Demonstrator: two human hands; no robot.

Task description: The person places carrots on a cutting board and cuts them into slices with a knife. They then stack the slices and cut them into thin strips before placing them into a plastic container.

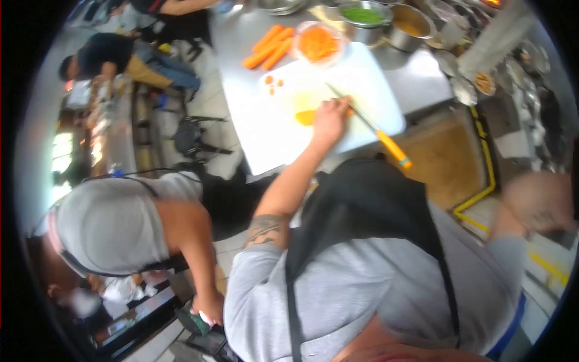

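My left hand [331, 119] rests on the white cutting board [377, 78], its fingers curled beside a knife [393, 148] with a yellow handle. The knife lies aslant, its handle past the board's near edge. A bit of orange shows by my fingertips, but what is under them is hidden. A cut orange carrot piece [305, 117] lies left of the hand. Several small carrot bits [271, 84] sit at the board's left. My right arm reaches out at the right edge, blurred; its hand does not show.
Whole carrots [269, 47] and a container of cut carrot [318, 44] stand at the board's far side. Behind are a bowl of chopped greens [363, 14] and a metal pot [411, 27]. A co-worker in a grey shirt [111, 220] bends close on my left.
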